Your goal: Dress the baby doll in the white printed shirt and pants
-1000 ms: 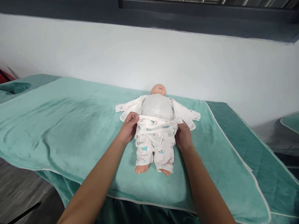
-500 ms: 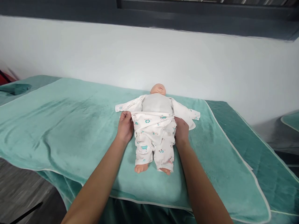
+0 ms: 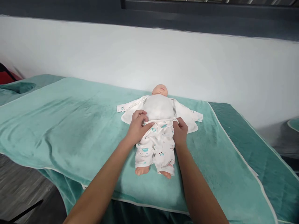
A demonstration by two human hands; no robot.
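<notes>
A baby doll [image 3: 159, 107] lies on its back, its head toward the wall and its bare feet toward me. It wears white printed baby pants [image 3: 156, 146], and a matching open shirt [image 3: 184, 115] is spread to both sides of its grey-white torso. My left hand [image 3: 138, 127] rests at the waist on the left, thumb on the pants and curled fingers apart from it by the torso. On the other side, my right hand [image 3: 180, 130] is closed on the waistband's edge; its fingertips are partly hidden.
A light green blanket [image 3: 77, 130] covers the table, over a darker green cover [image 3: 254, 149] that shows at the right. Behind stands a white wall [image 3: 93, 53] below a dark ledge. A red and black object [image 3: 8, 76] is at the far left.
The waistband, stretched wide and higher on the belly before, now sits lower and narrower. My left hand has let go of its corner and moved right onto the waist. The shirt's left flap now shows.
</notes>
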